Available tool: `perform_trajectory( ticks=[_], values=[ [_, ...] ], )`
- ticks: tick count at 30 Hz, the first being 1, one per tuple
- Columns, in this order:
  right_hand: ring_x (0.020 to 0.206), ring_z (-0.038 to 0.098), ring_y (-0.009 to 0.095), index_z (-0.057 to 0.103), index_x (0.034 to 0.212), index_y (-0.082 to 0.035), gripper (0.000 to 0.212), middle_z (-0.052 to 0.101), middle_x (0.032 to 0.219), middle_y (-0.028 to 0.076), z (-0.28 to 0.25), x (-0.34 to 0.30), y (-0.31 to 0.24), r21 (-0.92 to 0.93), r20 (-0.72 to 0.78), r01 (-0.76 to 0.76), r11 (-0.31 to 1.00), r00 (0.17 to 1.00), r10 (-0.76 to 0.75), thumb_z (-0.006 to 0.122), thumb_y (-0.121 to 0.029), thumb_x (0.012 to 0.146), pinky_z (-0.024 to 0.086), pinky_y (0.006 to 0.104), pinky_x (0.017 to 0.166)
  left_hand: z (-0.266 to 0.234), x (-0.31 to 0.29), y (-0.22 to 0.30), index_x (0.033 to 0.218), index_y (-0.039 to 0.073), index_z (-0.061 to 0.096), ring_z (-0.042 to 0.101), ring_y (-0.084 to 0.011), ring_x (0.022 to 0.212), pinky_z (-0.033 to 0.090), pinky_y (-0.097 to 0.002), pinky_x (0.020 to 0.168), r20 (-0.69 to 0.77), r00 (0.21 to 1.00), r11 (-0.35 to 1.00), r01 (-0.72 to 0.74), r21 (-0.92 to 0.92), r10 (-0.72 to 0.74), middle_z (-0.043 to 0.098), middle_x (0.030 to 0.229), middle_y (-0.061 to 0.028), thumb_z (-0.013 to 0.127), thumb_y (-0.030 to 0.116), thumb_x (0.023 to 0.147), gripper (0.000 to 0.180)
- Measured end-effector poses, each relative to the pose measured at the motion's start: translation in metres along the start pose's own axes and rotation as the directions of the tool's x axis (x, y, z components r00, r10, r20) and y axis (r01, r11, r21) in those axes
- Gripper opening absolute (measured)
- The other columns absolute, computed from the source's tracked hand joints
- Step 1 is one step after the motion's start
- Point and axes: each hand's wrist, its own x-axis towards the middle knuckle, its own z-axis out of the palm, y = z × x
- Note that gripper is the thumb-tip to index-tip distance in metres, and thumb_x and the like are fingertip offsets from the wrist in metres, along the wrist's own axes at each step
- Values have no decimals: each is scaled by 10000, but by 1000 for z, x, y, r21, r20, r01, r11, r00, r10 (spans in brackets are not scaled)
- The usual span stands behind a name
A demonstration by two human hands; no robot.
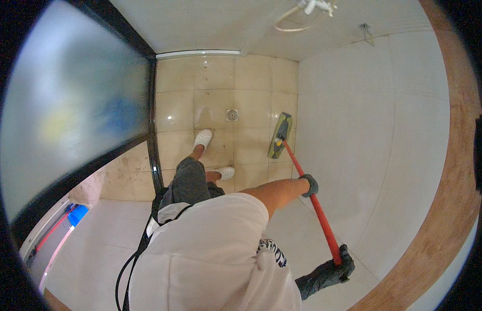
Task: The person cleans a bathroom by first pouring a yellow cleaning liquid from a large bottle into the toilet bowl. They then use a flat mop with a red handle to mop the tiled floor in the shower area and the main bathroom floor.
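Observation:
A flat mop's long red pole point(320, 213) slants from the lower right down to its head. The grey and yellow-green mop head point(280, 136) rests on the beige tiles, close to the right wall. My left hand point(309, 185), in a dark grey glove, is closed around the pole partway along. Farther up, my right hand point(340, 265), in a dark glove, grips the pole's top end. Its fingers are partly hidden by the glove's folds and the pole.
White clogs point(203, 139) are on my feet, left of the mop. A square floor drain point(231, 115) lies ahead. At left stands a black-framed frosted glass panel point(80, 93); a blue container point(77, 215) is below it. A white wall point(355, 135) rises at right.

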Motion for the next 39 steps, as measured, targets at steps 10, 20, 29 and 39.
perform_trajectory(
  ticks=[10, 20, 29, 39],
  values=[
    [741, 568, 219, 492, 737, -35, 195, 564, 732, 94, 96, -10, -50, 242, 307, 10, 970, 948, -87, 526, -176, 869, 377, 560, 987, -47, -95, -128, 892, 116, 677, 651, -311, 887, 527, -424, 744, -512, 827, 971, 168, -168, -232, 675, 923, -111, 617, 158, 723, 184],
    [718, 551, 243, 450, 748, -52, 230, 528, 715, 87, 128, -33, -111, 425, 492, 8, 905, 837, -239, 572, -216, 853, 337, 605, 988, -85, -250, -147, 935, 104, 615, 618, -343, 895, 499, -457, 764, -500, 785, 931, 296, -213, -364, 646, 913, -133, 624, 169, 719, 226],
    [565, 517, 213, 480, 636, -64, 214, 505, 577, 76, 129, -56, -102, 210, 745, 13, 978, 645, -169, 546, -132, 828, 464, 562, 835, -18, -315, -149, 861, 119, 568, 591, -334, 916, 497, -465, 725, -778, 374, 840, 417, -346, -506, 600, 897, -130, 626, 205, 734, 164],
    [530, 519, 233, 476, 554, -58, 282, 492, 538, 71, 32, -109, -100, 585, 729, -179, 791, 545, -415, 631, -155, 769, 489, 514, 786, 62, -345, -40, 882, 103, 558, 580, -347, 893, 486, -460, 742, -680, 411, 791, 389, -471, -607, 580, 889, -152, 621, 260, 756, 211]
  ],
)
